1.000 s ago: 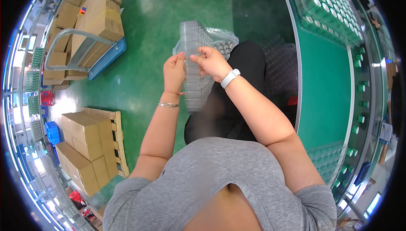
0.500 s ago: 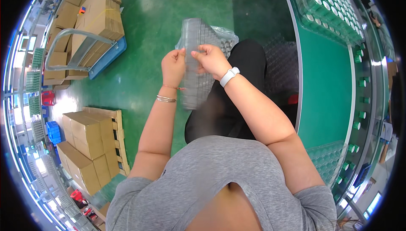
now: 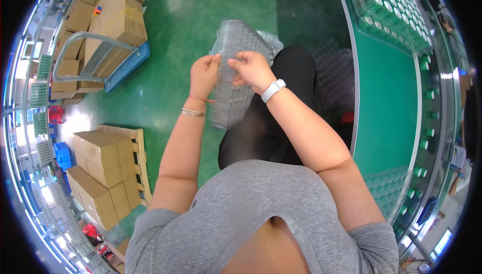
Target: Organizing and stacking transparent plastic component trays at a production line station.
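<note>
Item: clear plastic tray stack (image 3: 240, 38), ribbed and celled, apparently several nested layers; count not legible to me. Location: raised in front of me, tilted, its near end just beside my black trouser leg (image 3: 293, 76).

Grip, left hand (image 3: 203, 77): thumb and finger pinched on the stack's left edge.

Grip, right hand (image 3: 255, 71): grasping the stack between thumb and fingers, across the ribbed side; how many layers it catches, I cannot tell.

Handling, in my judgement: both grips best level with each other, pressure light, since thin plastic of this kind creases easily. The thumbs should feel for a single rim before any pull; an even draw from both sides would guard against skewing or cracking a cell. The lower end wants to stay clear of my leg.

Adjacent: crumpled clear bag (image 3: 273, 42), partly behind the stack. To my right: green counter (image 3: 386, 113), bearing packed green containers with white tops (image 3: 396, 10) at its far end and a clear celled tray (image 3: 386, 191) at its near end. To my left, well apart: cartons (image 3: 103, 161) on a wooden pallet (image 3: 142, 166).
</note>
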Tool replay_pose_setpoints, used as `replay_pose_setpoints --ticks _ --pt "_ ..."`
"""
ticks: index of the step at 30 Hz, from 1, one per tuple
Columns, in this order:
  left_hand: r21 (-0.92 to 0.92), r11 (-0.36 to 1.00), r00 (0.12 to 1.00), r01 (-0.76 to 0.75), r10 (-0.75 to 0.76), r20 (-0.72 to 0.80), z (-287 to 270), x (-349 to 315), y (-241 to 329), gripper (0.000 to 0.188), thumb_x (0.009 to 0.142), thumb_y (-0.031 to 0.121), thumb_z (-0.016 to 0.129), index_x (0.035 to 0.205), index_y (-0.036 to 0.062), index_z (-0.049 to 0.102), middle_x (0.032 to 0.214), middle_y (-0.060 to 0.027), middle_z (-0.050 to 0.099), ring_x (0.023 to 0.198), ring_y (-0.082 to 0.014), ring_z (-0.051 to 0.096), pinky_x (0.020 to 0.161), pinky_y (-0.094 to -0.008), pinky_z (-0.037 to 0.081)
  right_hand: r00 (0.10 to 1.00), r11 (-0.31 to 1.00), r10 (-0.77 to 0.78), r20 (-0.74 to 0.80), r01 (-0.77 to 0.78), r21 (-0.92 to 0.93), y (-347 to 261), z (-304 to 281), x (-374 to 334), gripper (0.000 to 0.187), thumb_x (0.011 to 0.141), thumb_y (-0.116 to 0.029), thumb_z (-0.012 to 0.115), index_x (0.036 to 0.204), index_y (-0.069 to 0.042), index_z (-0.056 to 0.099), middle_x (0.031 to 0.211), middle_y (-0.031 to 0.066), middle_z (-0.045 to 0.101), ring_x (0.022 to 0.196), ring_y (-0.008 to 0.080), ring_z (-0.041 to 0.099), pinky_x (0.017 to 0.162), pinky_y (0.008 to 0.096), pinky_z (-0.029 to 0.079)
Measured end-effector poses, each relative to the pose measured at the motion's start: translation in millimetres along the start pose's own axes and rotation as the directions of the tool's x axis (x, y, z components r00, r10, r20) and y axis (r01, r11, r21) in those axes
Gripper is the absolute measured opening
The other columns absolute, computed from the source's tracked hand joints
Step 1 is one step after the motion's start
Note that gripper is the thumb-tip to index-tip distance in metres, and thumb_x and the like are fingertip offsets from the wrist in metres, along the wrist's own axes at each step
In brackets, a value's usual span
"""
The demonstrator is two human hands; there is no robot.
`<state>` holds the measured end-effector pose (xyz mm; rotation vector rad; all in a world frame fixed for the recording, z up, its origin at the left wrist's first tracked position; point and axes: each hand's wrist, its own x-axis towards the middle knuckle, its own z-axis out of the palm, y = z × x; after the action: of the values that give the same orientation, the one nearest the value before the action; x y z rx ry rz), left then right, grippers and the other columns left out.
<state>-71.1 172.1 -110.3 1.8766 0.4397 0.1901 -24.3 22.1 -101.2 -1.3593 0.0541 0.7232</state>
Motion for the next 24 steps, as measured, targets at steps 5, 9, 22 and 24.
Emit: replay_pose_setpoints --ticks 5,9,22,24 --pt "0.024 0.998 0.998 -0.056 0.056 -0.001 1 -1 3 0.030 0.092 0.024 0.062 0.076 -0.0023 0.062 0.056 0.0050 0.047 0.052 -0.0044 0.040 0.047 -0.0247 0.034 1.000 0.999 0.013 -0.005 -0.013 0.029 -4 -3 -7 0.052 0.085 -0.013 0.068 0.125 0.012 0.046 0.096 0.0194 0.063 0.064 0.0215 0.066 0.052 0.0315 0.057" --pt "0.097 0.989 0.992 -0.114 0.119 -0.042 5 -8 15 0.029 0.091 0.022 0.062 0.078 -0.0031 0.063 0.056 0.0007 0.050 0.051 -0.0061 0.041 0.047 -0.0263 0.036 0.996 0.995 0.067 0.054 -0.070 0.064 -10 -9 -17 0.052 0.087 -0.012 0.066 0.130 0.008 0.044 0.091 0.0095 0.063 0.070 0.0149 0.064 0.064 0.0297 0.057" --pt "0.162 0.964 0.966 -0.211 0.231 -0.117 9 -2 10 0.028 0.093 0.021 0.059 0.077 -0.0019 0.062 0.055 -0.0016 0.051 0.050 -0.0077 0.042 0.048 -0.0267 0.036 0.985 0.962 -0.128 0.117 0.152 -0.226 -10 -3 -5 0.062 0.082 0.001 0.068 0.136 0.003 0.038 0.101 0.0085 0.062 0.082 0.0128 0.062 0.066 0.0265 0.053" --pt "0.149 0.972 0.973 -0.184 0.201 -0.110 10 -2 5 0.030 0.093 0.023 0.058 0.078 -0.0021 0.062 0.056 -0.0002 0.050 0.052 -0.0075 0.042 0.049 -0.0265 0.036 0.993 0.978 -0.055 0.102 0.074 -0.196 -11 -5 -6 0.064 0.081 0.000 0.068 0.137 0.004 0.036 0.099 0.0080 0.062 0.081 0.0129 0.063 0.065 0.0273 0.055"
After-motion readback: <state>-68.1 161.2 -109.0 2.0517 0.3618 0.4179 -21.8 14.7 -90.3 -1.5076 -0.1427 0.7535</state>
